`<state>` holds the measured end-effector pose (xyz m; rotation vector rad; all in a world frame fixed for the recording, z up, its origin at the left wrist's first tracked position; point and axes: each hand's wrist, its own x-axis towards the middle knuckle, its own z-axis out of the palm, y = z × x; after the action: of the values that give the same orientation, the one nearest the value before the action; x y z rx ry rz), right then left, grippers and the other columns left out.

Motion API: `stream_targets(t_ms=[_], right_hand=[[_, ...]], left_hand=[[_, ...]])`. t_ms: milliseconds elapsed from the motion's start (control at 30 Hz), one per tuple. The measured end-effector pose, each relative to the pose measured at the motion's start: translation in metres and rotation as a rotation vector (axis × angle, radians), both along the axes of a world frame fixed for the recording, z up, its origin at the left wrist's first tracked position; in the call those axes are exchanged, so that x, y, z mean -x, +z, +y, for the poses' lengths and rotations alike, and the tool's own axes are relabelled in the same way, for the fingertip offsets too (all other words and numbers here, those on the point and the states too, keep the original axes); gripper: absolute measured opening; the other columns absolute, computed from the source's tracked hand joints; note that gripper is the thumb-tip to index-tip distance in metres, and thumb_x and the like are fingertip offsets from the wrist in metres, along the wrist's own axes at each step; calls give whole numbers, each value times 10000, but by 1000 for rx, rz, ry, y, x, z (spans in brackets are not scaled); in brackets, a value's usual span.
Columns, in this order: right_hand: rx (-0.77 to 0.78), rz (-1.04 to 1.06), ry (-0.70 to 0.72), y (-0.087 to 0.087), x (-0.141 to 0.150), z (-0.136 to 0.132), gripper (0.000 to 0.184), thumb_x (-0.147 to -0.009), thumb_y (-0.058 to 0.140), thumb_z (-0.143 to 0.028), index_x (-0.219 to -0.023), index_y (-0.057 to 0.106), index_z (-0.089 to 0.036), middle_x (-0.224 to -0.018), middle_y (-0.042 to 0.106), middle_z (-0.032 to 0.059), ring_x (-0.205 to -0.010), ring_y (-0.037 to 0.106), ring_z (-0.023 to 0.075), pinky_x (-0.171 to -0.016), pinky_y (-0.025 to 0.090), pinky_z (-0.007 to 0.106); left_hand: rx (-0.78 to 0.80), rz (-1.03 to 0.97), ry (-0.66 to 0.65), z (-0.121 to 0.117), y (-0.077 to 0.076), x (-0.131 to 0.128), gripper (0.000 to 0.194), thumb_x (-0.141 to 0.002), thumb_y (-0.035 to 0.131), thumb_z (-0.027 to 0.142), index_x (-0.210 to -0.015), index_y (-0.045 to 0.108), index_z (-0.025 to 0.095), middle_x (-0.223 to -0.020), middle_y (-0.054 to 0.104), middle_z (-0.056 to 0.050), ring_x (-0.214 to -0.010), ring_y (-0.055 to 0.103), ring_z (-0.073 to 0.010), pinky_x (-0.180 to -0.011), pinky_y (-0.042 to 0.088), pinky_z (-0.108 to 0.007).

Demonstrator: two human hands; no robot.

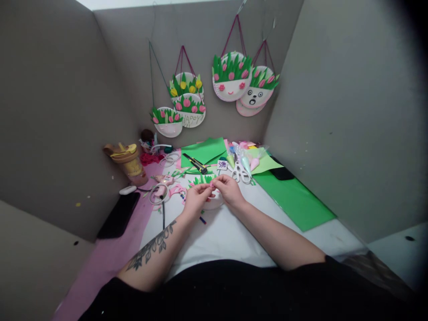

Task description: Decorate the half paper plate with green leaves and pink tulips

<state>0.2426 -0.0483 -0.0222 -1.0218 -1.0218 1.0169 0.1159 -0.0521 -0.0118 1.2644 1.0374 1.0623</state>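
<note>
Left hand (196, 197) and right hand (229, 189) are close together here, fingertips pinching a small pink piece (211, 183) over the white plate (214, 203), utility knife (195, 164) lying just beyond!

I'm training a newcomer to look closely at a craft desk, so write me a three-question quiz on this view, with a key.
1. Multiple choice: what colour is the small piece at the fingertips of the left hand and right hand?
a) yellow
b) pink
c) blue

2. True or false: the white-handled scissors lie to the right of the box cutter.

3. Fill in: the hanging plate partly behind the lettered plate has ____ flowers.

Key: 1 b; 2 true; 3 yellow.
</note>
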Motion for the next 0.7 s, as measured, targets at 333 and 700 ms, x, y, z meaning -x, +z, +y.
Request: stream_targets(t_ms=[333, 700], right_hand=[[-21, -15, -17, -2, 0, 2, 59, -658, 610, -231, -640, 627, -178, -601, 624, -5, -593, 553, 133, -583, 411, 256], [-14, 8, -27, -3, 1, 2, 64, -646, 634, -238, -647, 623, -175, -592, 615, -16, -578, 539, 126, -593, 411, 255]], left_hand=[[-18, 44, -15, -3, 4, 1, 267, -691, 710, 358, -836, 709, 134, -798, 716, -64, -627, 632, -131, -532, 436, -200], [-59, 71, 16, -4, 6, 0, 300, -729, 655, 421, -779, 703, 130, -822, 721, -88, -612, 637, -141, -510, 429, -211]])
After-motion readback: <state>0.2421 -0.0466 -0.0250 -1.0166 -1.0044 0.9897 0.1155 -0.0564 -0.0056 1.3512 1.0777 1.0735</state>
